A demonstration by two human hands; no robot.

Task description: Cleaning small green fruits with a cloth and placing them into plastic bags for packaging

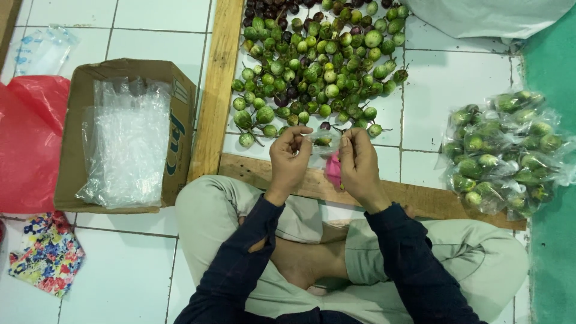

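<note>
Small clear plastic bag with a round green fruit inside, held just above the near wooden plank, between both hands. Left hand pinching the bag's left edge, fingertips pressed together; right hand pinching its right edge, with something pink tucked against the palm. Beyond, a heap of smooth green and purple round eggplants on white tile. Far right, filled crinkly bags. Left, a cardboard box of glossy plastic bags.

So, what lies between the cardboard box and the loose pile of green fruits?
A wooden plank lies on the floor between the box and the pile, in the head view.
</note>
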